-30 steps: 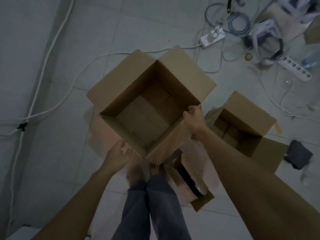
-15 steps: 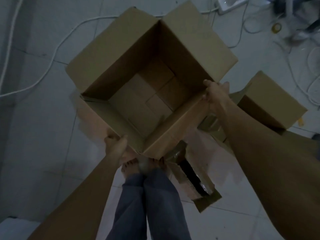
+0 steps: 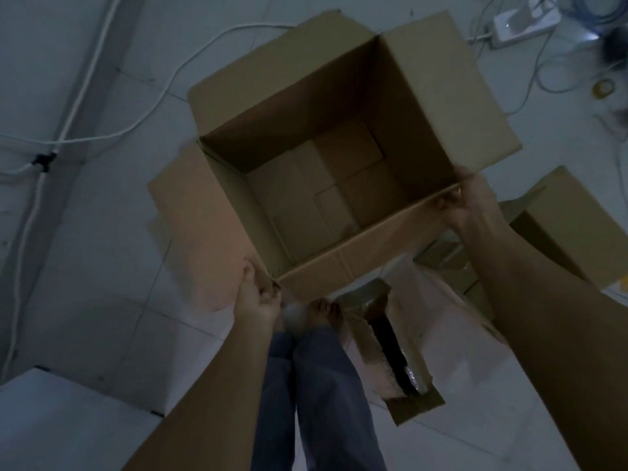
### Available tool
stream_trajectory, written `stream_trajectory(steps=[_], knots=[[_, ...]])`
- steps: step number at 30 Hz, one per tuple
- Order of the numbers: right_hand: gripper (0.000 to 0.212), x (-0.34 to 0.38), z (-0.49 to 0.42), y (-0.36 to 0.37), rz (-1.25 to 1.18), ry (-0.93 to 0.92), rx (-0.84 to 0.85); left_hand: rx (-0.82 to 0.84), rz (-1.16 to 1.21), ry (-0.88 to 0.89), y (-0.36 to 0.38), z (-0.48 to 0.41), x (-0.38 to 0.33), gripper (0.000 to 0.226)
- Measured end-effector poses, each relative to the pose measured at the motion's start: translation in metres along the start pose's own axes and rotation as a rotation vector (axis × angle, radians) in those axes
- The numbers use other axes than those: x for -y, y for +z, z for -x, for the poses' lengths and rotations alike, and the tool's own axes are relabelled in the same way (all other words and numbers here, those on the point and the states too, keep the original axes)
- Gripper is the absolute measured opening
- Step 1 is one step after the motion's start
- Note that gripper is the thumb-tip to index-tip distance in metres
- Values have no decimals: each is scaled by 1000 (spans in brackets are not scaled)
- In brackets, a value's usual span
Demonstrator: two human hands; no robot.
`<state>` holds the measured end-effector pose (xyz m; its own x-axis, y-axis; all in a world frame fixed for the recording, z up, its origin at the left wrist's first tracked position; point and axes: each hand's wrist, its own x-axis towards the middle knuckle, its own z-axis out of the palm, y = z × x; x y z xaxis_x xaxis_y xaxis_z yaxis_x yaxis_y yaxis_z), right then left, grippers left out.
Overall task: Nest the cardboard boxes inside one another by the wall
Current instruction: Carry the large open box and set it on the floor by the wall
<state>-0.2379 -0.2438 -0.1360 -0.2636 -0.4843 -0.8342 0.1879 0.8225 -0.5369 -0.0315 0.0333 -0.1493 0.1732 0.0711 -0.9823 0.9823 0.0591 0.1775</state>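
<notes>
A large open cardboard box (image 3: 370,249) is held up above the tiled floor, its four flaps spread outward and its inside bare. My left hand (image 3: 259,300) grips its near-left corner. At the near-right corner my right hand (image 3: 470,202) pinches the rim. A second, smaller cardboard box (image 3: 571,226) stands on the floor to the right, partly behind my right arm. A third, narrow cardboard box (image 3: 380,338) lies below the big one by my feet, its top slit open.
White cables (image 3: 102,96) run along the floor at the left by the wall base. A power strip (image 3: 525,20) and tangled wires lie at the far right. A pale block (image 3: 68,426) sits at the lower left. My legs (image 3: 316,396) stand under the box.
The big box has come up and closer to the camera, shifting right in view. Both hands keep their hold on its near corners.
</notes>
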Motion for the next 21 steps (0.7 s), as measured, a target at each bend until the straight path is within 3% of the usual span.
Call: stream_trajectory(steps=[2,6,11,14,18,21], knots=[[34,-3,10,4,43,-25,-30,18,55,43,-9,5,-15,45],[52,-17,39,12,232,-219,-57,112,115,136,-26,15,-46,22],[51,-36,80,35,407,-381,21,83,51,279,-45,24,-83,22],[51,-48,105,63,388,-426,92,36,101,330,-73,28,-102,35],[54,-74,142,107,464,-510,158,22,196,371,-125,33,-122,24],[52,-101,168,134,477,-525,218,-5,269,363,-169,33,-133,34]])
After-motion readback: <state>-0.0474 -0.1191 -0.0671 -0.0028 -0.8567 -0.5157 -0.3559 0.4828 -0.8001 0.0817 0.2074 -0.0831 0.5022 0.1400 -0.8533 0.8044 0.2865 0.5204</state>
